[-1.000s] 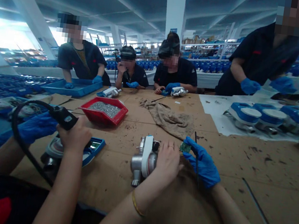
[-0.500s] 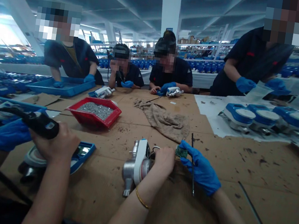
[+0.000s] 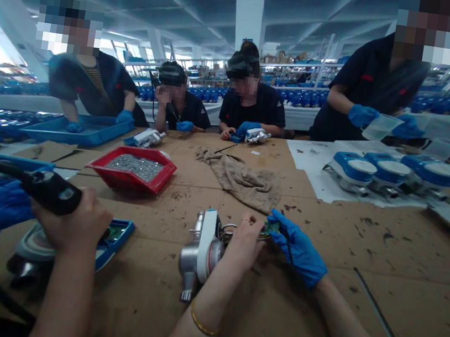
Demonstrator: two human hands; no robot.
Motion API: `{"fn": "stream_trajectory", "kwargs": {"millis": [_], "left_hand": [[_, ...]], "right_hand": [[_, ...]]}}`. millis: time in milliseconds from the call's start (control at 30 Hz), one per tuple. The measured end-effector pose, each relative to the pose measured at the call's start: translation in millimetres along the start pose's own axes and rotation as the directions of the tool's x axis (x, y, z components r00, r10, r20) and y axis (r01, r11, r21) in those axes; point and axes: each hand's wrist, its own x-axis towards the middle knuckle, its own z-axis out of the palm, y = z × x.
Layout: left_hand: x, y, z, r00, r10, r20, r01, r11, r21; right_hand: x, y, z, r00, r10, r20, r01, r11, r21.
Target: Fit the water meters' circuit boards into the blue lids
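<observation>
My bare left hand (image 3: 246,241), with a ring and a gold bangle, has its fingers closed around thin wires (image 3: 228,228); its fingertips are partly hidden. Those wires come out of a metal meter with a white and blue housing (image 3: 206,247), which stands on its side just left of my wrist. In a blue glove, my right hand (image 3: 301,253) grips a small green circuit board (image 3: 270,228) close to the left fingertips. A dark thin rod, like a screwdriver (image 3: 290,247), also lies between the gloved fingers, mostly hidden now.
At left, a co-worker's hands hold a black power screwdriver (image 3: 56,192) over another meter with an open blue lid (image 3: 116,240). Beyond are a red bin (image 3: 156,178) of small metal parts, a brown rag (image 3: 248,183) and several finished-looking meters (image 3: 353,167). A long thin strip (image 3: 387,328) lies at right.
The rod in my right hand has swung from upright to mostly hidden behind the fingers. My left fingers have shifted, and more wire shows beside the meter. The whole view has shifted slightly.
</observation>
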Motion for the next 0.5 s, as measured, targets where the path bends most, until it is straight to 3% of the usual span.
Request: {"fn": "stream_trajectory", "kwargs": {"millis": [33, 67, 133, 233, 267, 333, 367, 500], "left_hand": [[-11, 5, 19.6, 0.996, 0.044, 0.072, -0.048, 0.998, 0.047], [-24, 10, 46.0, 0.962, 0.065, 0.264, -0.105, 0.985, 0.139], [-58, 11, 112.4, 0.911, 0.103, 0.4, -0.177, 0.972, 0.152], [-103, -4, 205.2, 0.81, 0.103, 0.577, -0.237, 0.958, 0.161], [-112, -11, 224.7, 0.743, 0.103, 0.661, -0.296, 0.937, 0.186], [-119, -23, 243.2, 0.703, 0.084, 0.706, -0.333, 0.916, 0.224], [-119, -26, 244.6, 0.705, 0.075, 0.705, -0.329, 0.916, 0.231], [-114, -27, 235.4, 0.787, 0.044, 0.615, -0.207, 0.958, 0.198]], "right_hand": [[-1, -3, 0, 1.0, 0.007, 0.001, -0.007, 1.0, 0.013], [-1, -7, -1, 1.0, 0.014, 0.006, -0.014, 1.0, 0.025], [-3, -14, -1, 1.0, 0.018, 0.006, -0.019, 0.999, 0.047], [-6, -22, -2, 1.0, 0.022, 0.009, -0.023, 0.998, 0.058], [-6, -23, -2, 1.0, 0.027, 0.008, -0.028, 0.997, 0.065], [-8, -25, -3, 0.999, 0.038, 0.014, -0.039, 0.996, 0.083], [-8, -26, -3, 0.999, 0.04, 0.018, -0.041, 0.996, 0.084], [-9, -30, -3, 0.998, 0.036, 0.058, -0.04, 0.997, 0.069]]}}
